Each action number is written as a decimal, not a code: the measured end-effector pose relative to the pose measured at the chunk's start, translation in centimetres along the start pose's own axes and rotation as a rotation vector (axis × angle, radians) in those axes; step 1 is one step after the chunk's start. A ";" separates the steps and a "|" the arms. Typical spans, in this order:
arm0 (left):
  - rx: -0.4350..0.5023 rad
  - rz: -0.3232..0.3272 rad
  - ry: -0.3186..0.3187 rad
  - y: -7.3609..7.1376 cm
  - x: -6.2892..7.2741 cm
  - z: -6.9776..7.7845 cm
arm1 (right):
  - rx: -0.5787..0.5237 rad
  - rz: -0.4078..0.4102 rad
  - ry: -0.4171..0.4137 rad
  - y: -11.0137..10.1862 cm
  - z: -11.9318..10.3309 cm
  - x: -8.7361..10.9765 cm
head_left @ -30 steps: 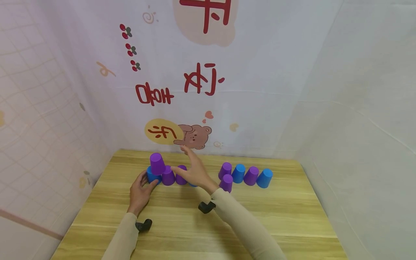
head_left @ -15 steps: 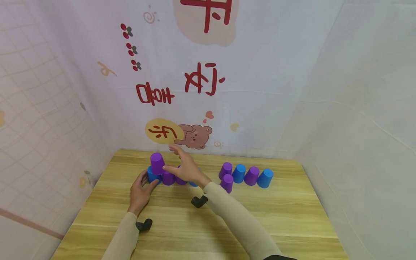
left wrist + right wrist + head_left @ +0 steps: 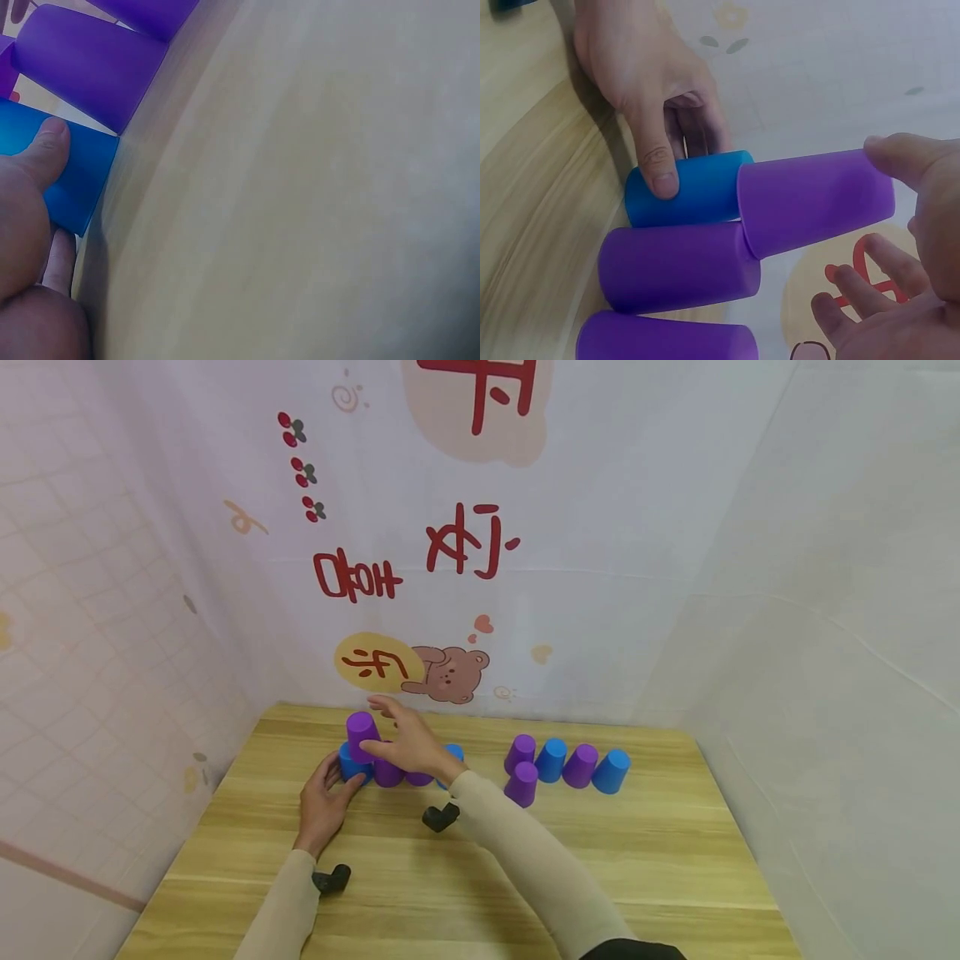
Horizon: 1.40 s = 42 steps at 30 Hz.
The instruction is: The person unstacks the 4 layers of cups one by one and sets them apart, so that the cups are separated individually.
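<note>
At the left of the table, my left hand (image 3: 321,810) holds an upside-down blue cup (image 3: 352,765), thumb on its near side. Beside it stands a purple cup (image 3: 679,266), also upside down. Another purple cup (image 3: 362,731) rests on top, bridging the two. My right hand (image 3: 414,746) is at this upper cup, fingers spread and reaching behind it. In the right wrist view, the right thumb (image 3: 904,159) overlaps the upper cup's closed end, while the other fingers hang apart from it. Further right in the row come a purple cup (image 3: 417,778) and a blue cup (image 3: 454,752), both partly hidden by the right hand.
A second group of cups stands right of centre: a purple cup (image 3: 519,754), a blue cup (image 3: 551,762), another purple (image 3: 581,767) and blue cup (image 3: 612,772), with one purple cup (image 3: 521,785) in front. A printed cloth (image 3: 585,568) hangs behind the wooden table (image 3: 600,877).
My right hand has moved left, from over the row to the upper purple cup. The left hand stays on the blue cup, and the cups have not visibly shifted.
</note>
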<state>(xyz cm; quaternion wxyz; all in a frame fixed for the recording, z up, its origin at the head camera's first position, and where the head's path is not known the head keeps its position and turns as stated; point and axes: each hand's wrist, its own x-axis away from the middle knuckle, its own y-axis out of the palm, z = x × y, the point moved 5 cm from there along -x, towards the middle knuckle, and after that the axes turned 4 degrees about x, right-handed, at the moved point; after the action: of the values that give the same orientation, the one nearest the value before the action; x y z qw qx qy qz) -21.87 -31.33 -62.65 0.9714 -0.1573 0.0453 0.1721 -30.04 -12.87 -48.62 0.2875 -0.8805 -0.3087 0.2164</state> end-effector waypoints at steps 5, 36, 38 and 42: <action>0.005 -0.006 -0.006 -0.1 0.0 0.2 | 0.014 -0.014 0.041 0.3 0.0 -0.6; 0.010 -0.013 -0.015 0.0 0.1 0.2 | -0.017 0.031 0.157 1.3 -0.1 -1.2; 0.010 -0.009 -0.012 0.0 0.1 0.3 | -0.024 0.043 0.152 1.2 -0.1 -1.2; 0.011 -0.001 -0.004 0.0 0.1 0.3 | -0.067 0.064 0.136 0.9 -0.2 -1.1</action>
<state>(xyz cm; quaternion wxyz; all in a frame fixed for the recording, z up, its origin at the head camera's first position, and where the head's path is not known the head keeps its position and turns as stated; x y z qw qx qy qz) -21.77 -31.26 -62.40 0.9724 -0.1519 0.0442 0.1715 -30.39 -14.27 -48.85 0.2709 -0.9117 -0.2671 0.1549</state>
